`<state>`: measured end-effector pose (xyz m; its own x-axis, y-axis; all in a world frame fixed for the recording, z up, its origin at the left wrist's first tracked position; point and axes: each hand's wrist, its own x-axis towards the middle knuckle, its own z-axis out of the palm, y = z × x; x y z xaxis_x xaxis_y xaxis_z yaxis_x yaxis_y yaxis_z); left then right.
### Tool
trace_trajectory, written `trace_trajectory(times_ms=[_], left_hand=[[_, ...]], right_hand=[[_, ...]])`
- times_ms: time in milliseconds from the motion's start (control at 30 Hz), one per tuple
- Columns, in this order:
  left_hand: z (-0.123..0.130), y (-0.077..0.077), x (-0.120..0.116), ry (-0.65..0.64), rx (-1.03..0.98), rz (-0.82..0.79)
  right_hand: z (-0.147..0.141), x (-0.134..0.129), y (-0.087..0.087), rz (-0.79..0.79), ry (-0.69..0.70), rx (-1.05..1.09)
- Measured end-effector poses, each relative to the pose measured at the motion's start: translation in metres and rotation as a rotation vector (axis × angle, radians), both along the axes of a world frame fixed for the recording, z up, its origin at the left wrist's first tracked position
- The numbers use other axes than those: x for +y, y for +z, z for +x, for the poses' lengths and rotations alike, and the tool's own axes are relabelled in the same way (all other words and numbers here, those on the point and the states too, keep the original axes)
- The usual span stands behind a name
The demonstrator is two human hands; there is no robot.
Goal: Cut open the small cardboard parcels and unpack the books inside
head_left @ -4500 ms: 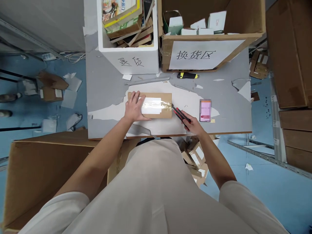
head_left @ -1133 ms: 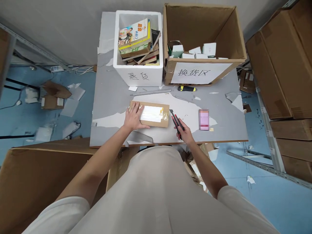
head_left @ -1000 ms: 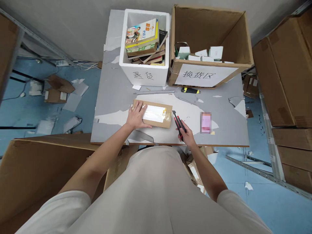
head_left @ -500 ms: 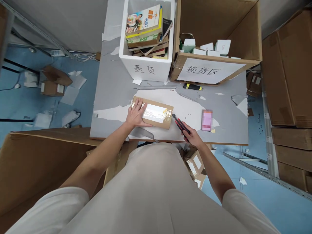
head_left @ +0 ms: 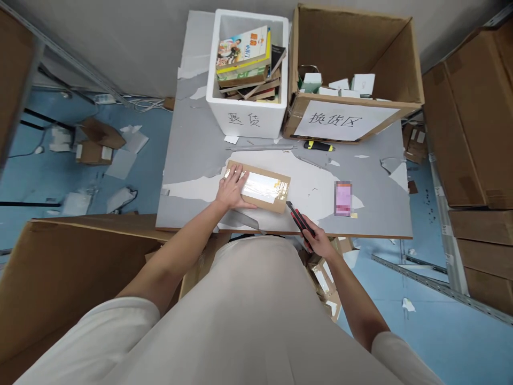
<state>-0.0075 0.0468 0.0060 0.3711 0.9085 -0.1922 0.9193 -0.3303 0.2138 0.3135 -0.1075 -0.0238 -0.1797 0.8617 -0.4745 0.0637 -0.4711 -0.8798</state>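
A cardboard parcel [head_left: 284,184] lies on the table, with a white label and shiny clear tape over its top. My left hand [head_left: 233,190] rests spread on the parcel's left end, fingers apart on top and thumb along the near side. In my right hand [head_left: 316,238] is a black and red utility knife [head_left: 300,220], fingers wrapped around its handle. The knife's tip points up and left, close to the parcel's lower right corner; whether it touches is too small to tell.
A white foam box [head_left: 246,115] of books and a large carton [head_left: 344,120] with small white boxes stand at the back. A black and yellow cutter [head_left: 318,146] and a blurred pink phone-like item [head_left: 343,198] lie on the torn table covering [head_left: 188,195]. Another carton [head_left: 96,256] stands at left.
The view has shifted a little, so the table sits further right and lower. The knife tip has moved nearer me, towards the parcel's near right corner. My left hand stays on the parcel.
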Motion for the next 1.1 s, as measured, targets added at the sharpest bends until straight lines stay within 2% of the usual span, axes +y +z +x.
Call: trace_trajectory(times_ms=[167,300,367,467,533,633,700,767,900,1100], left_hand=[[0.000,-0.003,0.001,0.014,-0.080,0.010],[-0.007,-0.004,0.005,0.016,-0.230,0.028],[-0.018,-0.006,0.005,0.048,-0.347,0.058],[-0.044,-0.015,0.002,0.193,-0.516,0.079],[-0.063,-0.029,-0.004,0.273,-0.606,0.003],[-0.081,-0.056,-0.014,0.314,-0.707,-0.185],[-0.082,-0.072,-0.019,0.346,-0.776,-0.264],[-0.078,-0.081,-0.024,0.389,-0.855,-0.289],[-0.070,-0.078,-0.029,0.418,-0.947,-0.259],[-0.067,-0.057,-0.031,0.494,-0.941,-0.178]], right_hand=[[-0.001,-0.031,-0.008,-0.031,-0.067,-0.010],[0.004,-0.037,-0.012,0.021,-0.303,-0.047],[0.001,-0.026,-0.015,0.067,-0.421,-0.041],[-0.015,0.002,-0.019,0.110,-0.523,0.041],[-0.031,0.024,-0.023,0.120,-0.565,0.114],[-0.054,0.049,-0.030,0.116,-0.580,0.171],[-0.066,0.060,-0.035,0.103,-0.590,0.172],[-0.074,0.066,-0.038,0.086,-0.600,0.161],[-0.083,0.069,-0.036,0.108,-0.634,0.148],[-0.080,0.078,-0.012,0.223,-0.678,0.124]])
